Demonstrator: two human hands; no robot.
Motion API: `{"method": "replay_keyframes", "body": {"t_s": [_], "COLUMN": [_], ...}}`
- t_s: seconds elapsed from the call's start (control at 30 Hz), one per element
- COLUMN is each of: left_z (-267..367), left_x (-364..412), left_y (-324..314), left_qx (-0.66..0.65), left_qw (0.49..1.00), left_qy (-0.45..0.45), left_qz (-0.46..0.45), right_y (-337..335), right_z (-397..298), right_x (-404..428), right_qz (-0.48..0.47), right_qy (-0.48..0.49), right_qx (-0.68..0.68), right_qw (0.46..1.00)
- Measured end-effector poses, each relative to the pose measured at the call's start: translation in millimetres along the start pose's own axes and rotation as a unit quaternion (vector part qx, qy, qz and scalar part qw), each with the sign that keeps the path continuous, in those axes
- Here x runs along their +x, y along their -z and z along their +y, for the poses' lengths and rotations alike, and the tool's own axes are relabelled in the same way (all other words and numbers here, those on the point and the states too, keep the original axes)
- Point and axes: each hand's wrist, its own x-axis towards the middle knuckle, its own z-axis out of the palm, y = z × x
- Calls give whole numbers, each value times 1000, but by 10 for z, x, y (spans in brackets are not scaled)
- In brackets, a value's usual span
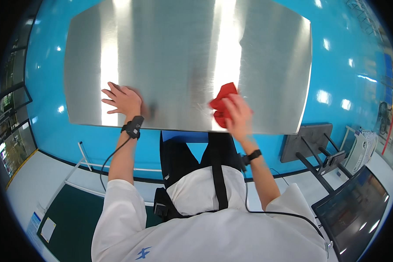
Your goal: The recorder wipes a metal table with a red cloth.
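Observation:
A broad, shiny metal tabletop point(170, 59) lies before me, with bright light streaks reflected along it. My left hand point(126, 100) rests on its near left part, fingers spread, holding nothing. On the near right part, my right hand point(239, 114) grips a crumpled red cloth point(223, 101) against the metal. This hand is slightly blurred, and its fingers hide part of the cloth. Black devices are strapped to both wrists; a cable runs from the left one point(133, 127), and the right one point(251, 157) is partly turned away.
Glossy blue floor point(334, 75) surrounds the table. Behind me on the right stand a screen point(353, 213) and a dark stand base point(306, 140). A dark green board point(75, 216) in a white frame is behind on the left. Windows point(13, 131) line the left side.

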Motion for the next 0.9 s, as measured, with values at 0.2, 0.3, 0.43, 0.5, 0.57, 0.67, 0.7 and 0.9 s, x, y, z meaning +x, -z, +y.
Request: {"method": "replay_keyframes", "body": {"t_s": [0.2, 0.3, 0.43, 0.5, 0.57, 0.67, 0.7, 0.9], "left_z": [292, 183, 9, -10, -66, -833, -1099, -1532], "left_x": [-127, -97, -14, -41, 25, 461, 647, 1103], "left_y": [50, 21, 266, 359, 420, 220, 213, 150], "left_qx": [-12, -33, -87, -169, -170, -213, -207, -95], "left_qw": [998, 998, 991, 978, 981, 960, 960, 969], "left_qy": [-17, -25, 5, 1, 7, -179, -183, -207], "left_qz": [-59, -55, -103, -126, -97, 36, 41, -100], "right_y": [54, -312, -966, -1267, -1375, -1299, -1199, -440], "right_z": [773, 452, -552, -970, -1279, -1398, -1336, -147], "right_x": [-483, -169, 300, 421, 543, 595, 587, -57], "right_qz": [302, 364, 244, 173, 101, 47, 20, 135], "right_qy": [-253, -357, -204, -137, -58, 51, 62, -68], "right_qx": [-182, -254, -159, -102, -46, -4, 18, -48], "right_qw": [901, 822, 935, 970, 992, 998, 998, 987]}}
